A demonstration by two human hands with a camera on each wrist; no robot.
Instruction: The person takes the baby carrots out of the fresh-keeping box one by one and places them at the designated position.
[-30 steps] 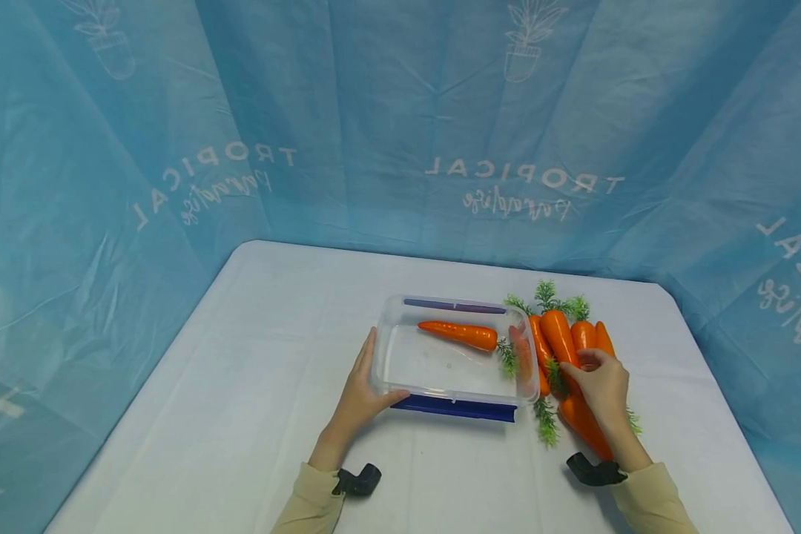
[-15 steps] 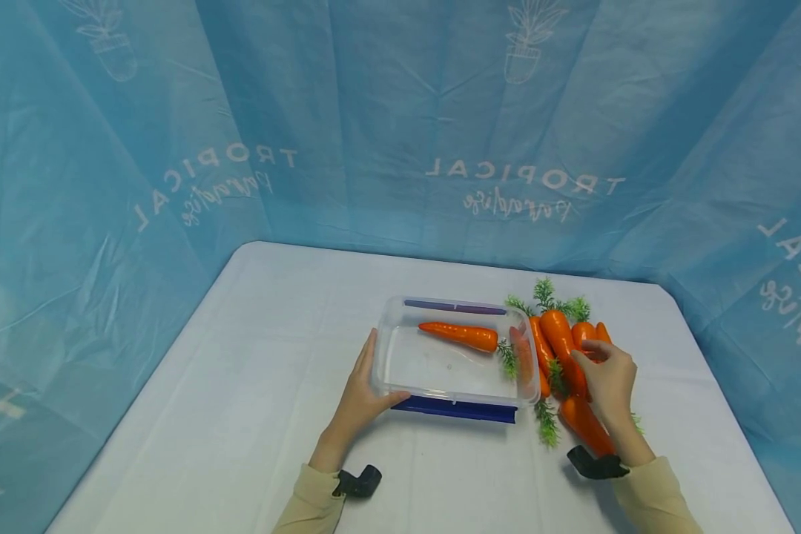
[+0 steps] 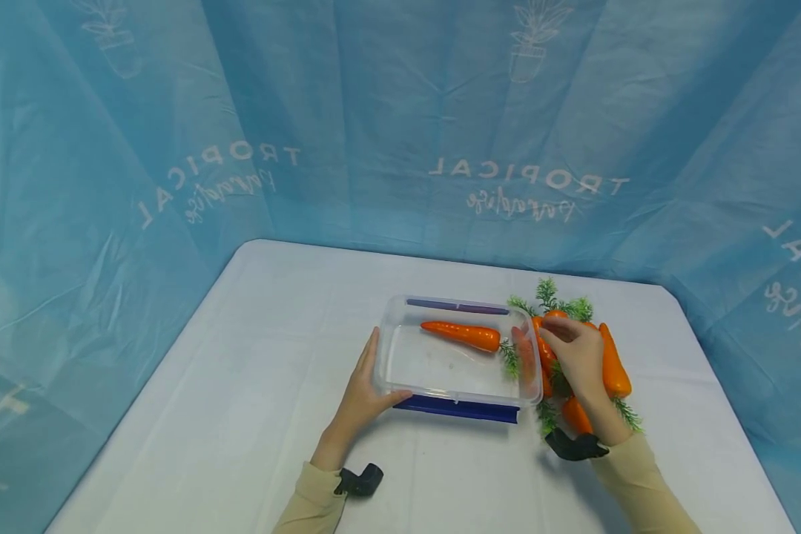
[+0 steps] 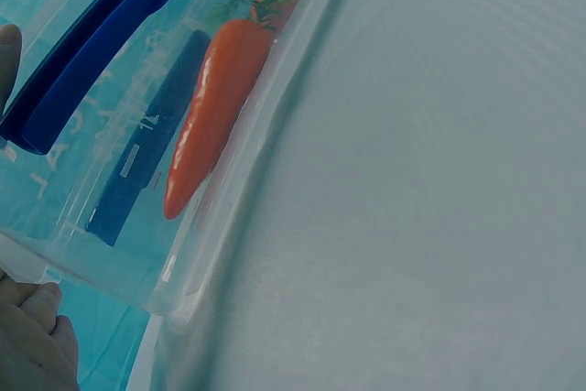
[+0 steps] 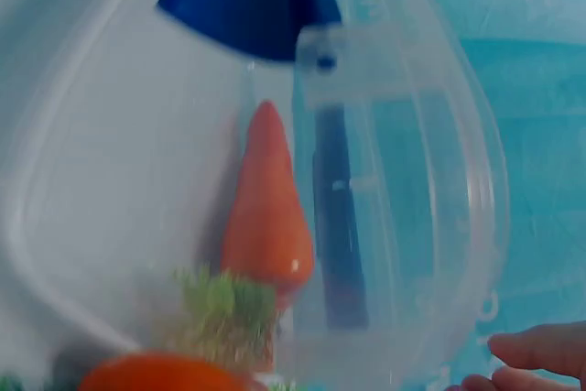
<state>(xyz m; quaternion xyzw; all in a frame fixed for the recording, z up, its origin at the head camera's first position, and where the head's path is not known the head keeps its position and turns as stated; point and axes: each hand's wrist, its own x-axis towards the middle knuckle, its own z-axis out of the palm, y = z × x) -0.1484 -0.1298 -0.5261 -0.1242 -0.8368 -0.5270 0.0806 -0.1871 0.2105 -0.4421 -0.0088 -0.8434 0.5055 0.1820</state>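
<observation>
A clear plastic container (image 3: pixel 440 371) with blue clip flaps sits mid-table, without a lid over it. One carrot (image 3: pixel 463 335) with green leaves lies inside. My left hand (image 3: pixel 363 389) grips the container's near left corner, thumb along the near rim and fingers along the left wall. To the container's right lies a pile of carrots (image 3: pixel 615 367). Over that pile is my right hand (image 3: pixel 579 352), fingers bent and thumb apart, near a carrot top (image 3: pixel 555 314). No carrot shows between thumb and fingers in the right wrist view, where the fingers (image 5: pixel 540 350) appear at the lower right edge.
A white cloth (image 3: pixel 274 334) covers the table. Blue printed curtains (image 3: pixel 387 133) surround its back and sides. The near blue clip flap (image 3: pixel 457 409) sticks out from the container. Another carrot (image 3: pixel 576 415) lies partly under my right forearm.
My right hand has moved left and away from me over the pile, uncovering the rightmost carrot. My left hand and the container stay in place.
</observation>
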